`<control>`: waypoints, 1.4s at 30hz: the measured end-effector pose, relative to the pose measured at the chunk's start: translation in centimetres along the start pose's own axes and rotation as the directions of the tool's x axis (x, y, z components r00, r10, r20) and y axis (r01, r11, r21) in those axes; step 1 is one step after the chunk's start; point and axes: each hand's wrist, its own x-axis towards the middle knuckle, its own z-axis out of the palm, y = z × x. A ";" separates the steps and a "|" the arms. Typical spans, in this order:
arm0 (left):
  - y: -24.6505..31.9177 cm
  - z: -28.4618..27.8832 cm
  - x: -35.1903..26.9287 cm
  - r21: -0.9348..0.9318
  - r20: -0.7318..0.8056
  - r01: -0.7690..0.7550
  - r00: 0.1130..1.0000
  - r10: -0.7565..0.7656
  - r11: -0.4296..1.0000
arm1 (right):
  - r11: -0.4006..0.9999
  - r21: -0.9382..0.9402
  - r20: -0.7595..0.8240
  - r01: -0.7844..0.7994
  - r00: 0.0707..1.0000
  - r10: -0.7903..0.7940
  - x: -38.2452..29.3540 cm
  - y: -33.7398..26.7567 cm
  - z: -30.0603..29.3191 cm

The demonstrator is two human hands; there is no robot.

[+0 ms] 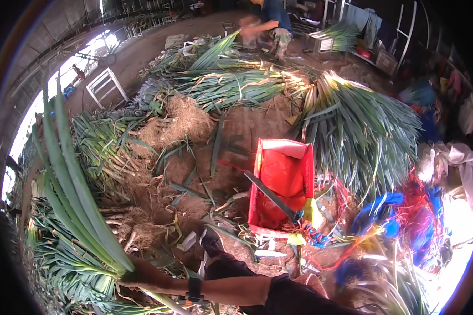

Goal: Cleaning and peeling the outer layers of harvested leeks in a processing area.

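My left hand (pixel 144 275), with a dark band on the wrist, is closed around a long-leaved leek or large green onion (pixel 79 189). Its leaves rise to the upper left, and a pale stem shows below the wrist. Under it and beside it lie more leafy stalks (pixel 69 267). My right hand is out of view. Ahead stands a red box (pixel 254 197) with a red plastic lining. A long dark blade (pixel 270 193) lies across it, blue and red strings (pixel 317 235) at its near end. Rooted stalks (pixel 130 232) lie between hand and box.
A big leafy bundle (pixel 362 126) lies behind the box, with more stalks (pixel 236 86) farther back. Blue and red plastic strips (pixel 414 220) are heaped at right, pale-stemmed plants (pixel 382 283) nearer. A white metal frame (pixel 107 87) stands left. Another person (pixel 278 23) works at the back.
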 end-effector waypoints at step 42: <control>0.5 -0.6 -0.4 0.157 -0.006 -0.017 1.000 0.018 0.987 | 0.922 0.313 -0.010 -0.229 0.970 0.244 1.9 -1.7 -0.7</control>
